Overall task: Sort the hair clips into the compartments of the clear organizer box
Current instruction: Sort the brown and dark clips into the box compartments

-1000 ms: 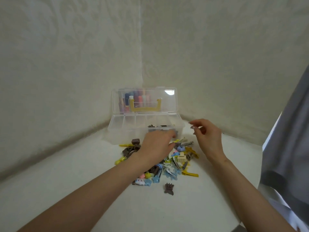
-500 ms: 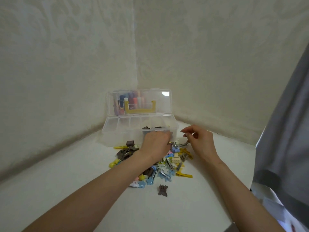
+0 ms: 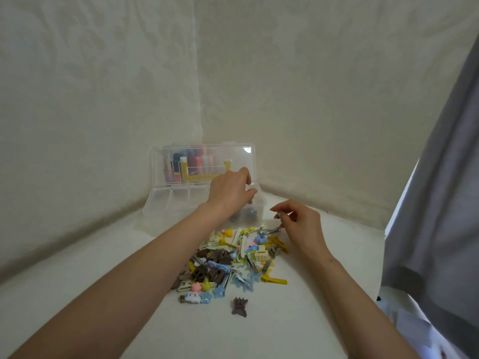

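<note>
Cream patterned walls meet in a corner behind a white tabletop [image 3: 90,294], and a grey curtain [image 3: 440,177] hangs down the right edge. Only one view here, the head camera, so that's all there is to go on.

One clear plastic organizer box [image 3: 155,206] sits back in the corner with its lid [image 3: 246,156] propped upright, presumably so both hands stay free. A yellow handle [image 3: 190,177] shows on the lid. Three compartments show to the left of the left hand [image 3: 229,195], and the rest are hidden under it. That hand reaches over the right end of the box with its fingers dipped toward a few dark clips [image 3: 250,215] already inside. It looks like a drop-off, but whether it holds anything can't be told.

The right hand [image 3: 298,224] hovers at the pile's far edge with its fingers curled, right by a silver metal clip [image 3: 272,230]. Pinching or just touching? No way to tell.

The mixed pile of brown, yellow, blue and pastel hair clips [image 3: 233,260] lies just in front of the box, too tangled to count, dozens probably. One lone brown claw clip [image 3: 239,306] sits apart on the near side. Most of the sorting looks undone.
</note>
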`<state>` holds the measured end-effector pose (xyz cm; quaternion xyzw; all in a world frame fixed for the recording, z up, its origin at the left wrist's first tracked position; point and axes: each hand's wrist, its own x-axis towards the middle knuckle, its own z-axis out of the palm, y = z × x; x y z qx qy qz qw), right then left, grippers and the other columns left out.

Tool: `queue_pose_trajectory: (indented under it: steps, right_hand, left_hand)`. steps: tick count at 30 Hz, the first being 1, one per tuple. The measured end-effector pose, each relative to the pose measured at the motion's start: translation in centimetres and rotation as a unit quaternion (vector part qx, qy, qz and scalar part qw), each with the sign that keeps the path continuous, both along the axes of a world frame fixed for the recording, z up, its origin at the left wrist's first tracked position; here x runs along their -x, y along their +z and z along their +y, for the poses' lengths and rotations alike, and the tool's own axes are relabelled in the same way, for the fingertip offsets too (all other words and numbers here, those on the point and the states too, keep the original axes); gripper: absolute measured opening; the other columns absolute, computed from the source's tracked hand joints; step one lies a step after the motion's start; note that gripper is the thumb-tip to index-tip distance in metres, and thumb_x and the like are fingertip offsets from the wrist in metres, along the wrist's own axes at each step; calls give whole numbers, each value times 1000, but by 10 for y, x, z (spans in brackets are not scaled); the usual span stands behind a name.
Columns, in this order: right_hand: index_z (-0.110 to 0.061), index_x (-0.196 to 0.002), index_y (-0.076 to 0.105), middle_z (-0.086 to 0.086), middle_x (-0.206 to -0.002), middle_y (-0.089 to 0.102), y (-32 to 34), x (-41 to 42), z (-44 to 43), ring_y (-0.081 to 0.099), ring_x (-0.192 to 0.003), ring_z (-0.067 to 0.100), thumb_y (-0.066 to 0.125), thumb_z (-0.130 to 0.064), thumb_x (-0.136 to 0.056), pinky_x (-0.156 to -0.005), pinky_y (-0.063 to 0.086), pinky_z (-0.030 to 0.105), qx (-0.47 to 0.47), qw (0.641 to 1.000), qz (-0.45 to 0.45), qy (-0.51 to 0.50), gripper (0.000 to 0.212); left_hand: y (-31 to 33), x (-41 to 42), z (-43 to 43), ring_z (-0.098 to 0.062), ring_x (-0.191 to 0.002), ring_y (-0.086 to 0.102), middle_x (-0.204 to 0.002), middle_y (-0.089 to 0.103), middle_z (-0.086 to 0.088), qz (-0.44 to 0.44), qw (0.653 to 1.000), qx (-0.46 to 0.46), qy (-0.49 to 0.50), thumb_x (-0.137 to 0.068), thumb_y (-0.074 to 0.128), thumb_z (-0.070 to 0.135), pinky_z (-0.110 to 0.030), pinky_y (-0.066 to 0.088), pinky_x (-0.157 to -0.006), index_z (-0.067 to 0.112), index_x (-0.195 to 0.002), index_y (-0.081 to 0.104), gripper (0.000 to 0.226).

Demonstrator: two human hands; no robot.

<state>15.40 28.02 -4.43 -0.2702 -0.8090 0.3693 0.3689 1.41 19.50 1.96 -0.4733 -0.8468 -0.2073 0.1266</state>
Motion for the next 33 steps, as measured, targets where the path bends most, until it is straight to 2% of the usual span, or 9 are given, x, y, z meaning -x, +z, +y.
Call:
queue_pose_trajectory:
  steps: [3,6,10,14,22,25,28,30,33]
  right_hand:
    - [-29,-82,66,-7,-84,68,1,1,0,61,-70,13,55,-5,-86,-68,48,23,-2,1000,1,4,26]
    - [-25,-84,67,-8,-80,66,2,1,-2,56,-65,4,55,-5,-85,-60,41,11,-14,1000,-12,9,24]
    - [-23,-85,69,-10,-81,66,4,0,-7,58,-67,1,55,-5,-85,-62,42,6,-3,1000,-4,7,23]
    - [-23,-86,69,-8,-79,68,14,1,-11,63,-73,12,55,-5,-86,-73,51,26,7,1000,14,19,23]
    - [-24,-84,70,-3,-76,69,32,-2,-28,65,-73,20,59,-4,-84,-77,54,40,20,993,21,110,23]
    - [-25,-86,71,-3,-83,71,26,0,-37,66,-82,19,63,-16,-86,-77,55,36,35,987,20,156,12]
    - [-28,-94,69,-2,-86,71,21,-1,-45,65,-79,13,68,-25,-83,-64,53,21,53,977,13,206,12]
    - [-31,-101,65,-2,-86,68,19,1,-48,63,-73,9,72,-19,-79,-65,52,21,23,976,3,218,26]
    - [-26,-100,65,-1,-84,67,15,5,-50,61,-72,12,76,-16,-75,-71,53,29,-24,980,0,197,29]
  left_hand:
    - [0,-23,-17,-18,-82,58,-83,65,2,-17,998,-4,-62,-88,55,42,-30,40,-68,21,-99,55,24]
    - [-8,-52,-37,-13,-86,57,-86,61,9,-42,986,57,-153,-83,59,46,-33,46,-75,24,-94,55,25]
    - [-33,-68,-42,-16,-98,48,-102,53,2,22,977,106,-184,-81,60,45,-31,39,-73,20,-99,55,30]
    - [-47,-67,-42,-19,-102,47,-103,54,-2,31,982,64,-177,-84,59,36,-29,34,-72,17,-101,54,26]
    - [-34,-45,-72,-4,-78,56,-88,60,9,-176,969,-90,-151,-78,70,29,-17,45,-69,21,-90,59,18]
    - [-33,-34,-81,-11,-80,65,-90,66,0,-343,918,-157,-120,-79,71,24,-24,53,-74,15,-93,61,19]
    - [-32,-28,-87,-15,-75,68,-91,66,-12,-468,850,-214,-109,-82,66,15,-22,56,-68,3,-98,57,21]
    - [-31,-27,-89,-12,-71,67,-86,65,-12,-496,830,-231,-111,-84,64,9,-18,55,-64,0,-95,57,16]
    - [-31,-26,-89,-11,-70,65,-79,64,-7,-482,840,-218,-124,-85,62,10,-17,55,-65,6,-85,60,4]
